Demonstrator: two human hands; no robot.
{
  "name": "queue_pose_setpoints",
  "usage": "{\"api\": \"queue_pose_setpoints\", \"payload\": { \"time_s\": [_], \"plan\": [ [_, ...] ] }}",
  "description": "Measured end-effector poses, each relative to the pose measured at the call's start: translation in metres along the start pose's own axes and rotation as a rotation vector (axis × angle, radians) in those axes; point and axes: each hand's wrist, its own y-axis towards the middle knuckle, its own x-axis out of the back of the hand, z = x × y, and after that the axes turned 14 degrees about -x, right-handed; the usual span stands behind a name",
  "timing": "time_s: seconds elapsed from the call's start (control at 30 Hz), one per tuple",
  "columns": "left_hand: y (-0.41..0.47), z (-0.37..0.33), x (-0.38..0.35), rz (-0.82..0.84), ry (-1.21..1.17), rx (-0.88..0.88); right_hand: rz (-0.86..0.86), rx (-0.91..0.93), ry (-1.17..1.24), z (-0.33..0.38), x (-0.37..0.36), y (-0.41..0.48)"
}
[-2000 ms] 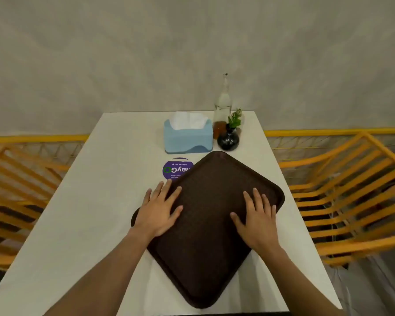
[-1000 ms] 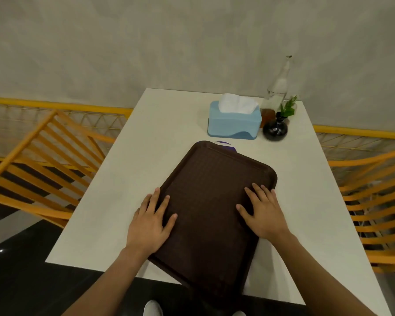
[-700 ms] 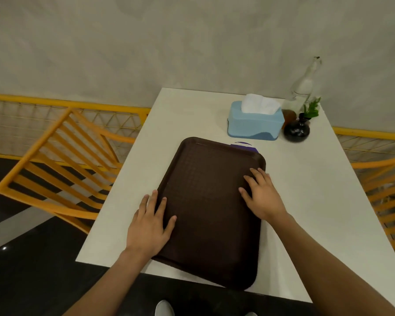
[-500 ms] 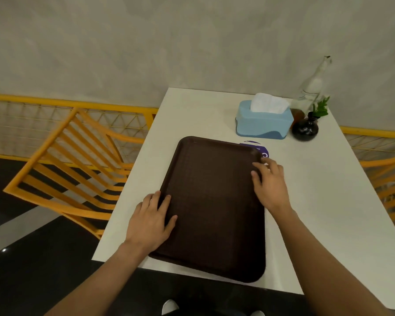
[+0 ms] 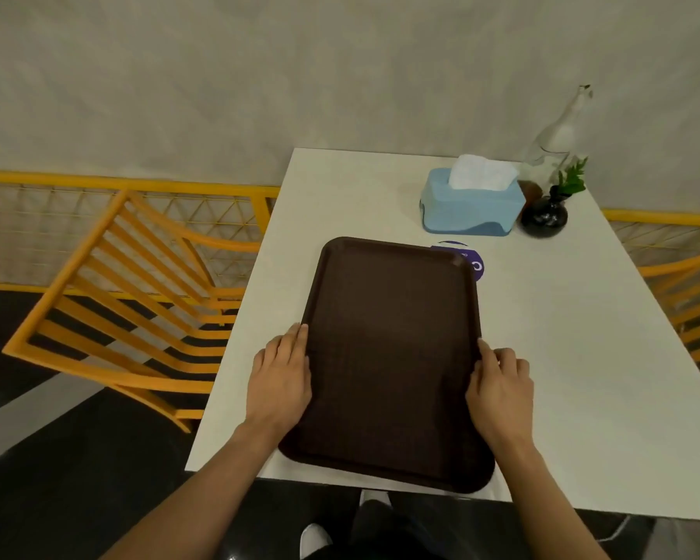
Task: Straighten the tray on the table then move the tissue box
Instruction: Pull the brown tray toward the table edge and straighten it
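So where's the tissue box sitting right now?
In the head view the blue tissue box stands at the far right end of the white table, just left of the small black vase and beyond the brown tray.

Plain grey wall (image 5: 259, 74) across 12 o'clock. White desk (image 5: 562, 357) butts against it. Yellow slatted chair (image 5: 130, 301) at 9 o'clock; another chair (image 5: 696, 301) at 3. Yellow mesh railing (image 5: 57, 220) behind. Dark glossy floor (image 5: 57, 499) at 7.
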Motion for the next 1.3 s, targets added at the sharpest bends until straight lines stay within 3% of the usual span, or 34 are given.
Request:
{"api": "queue_pose_setpoints", "payload": {
  "time_s": [0.4,0.83,1.3],
  "plan": [
    [0.018,0.033,-0.001,-0.029,0.003,0.126,0.157,0.008,0.008,0.041,-0.026,0.035],
    [0.024,0.089,0.013,-0.073,-0.147,0.138,0.168,0.067,-0.068,0.101,-0.042,0.035],
    [0.009,0.093,0.008,-0.113,-0.324,0.123,0.284,0.073,-0.055,0.087,-0.037,0.017]
  ]
}}
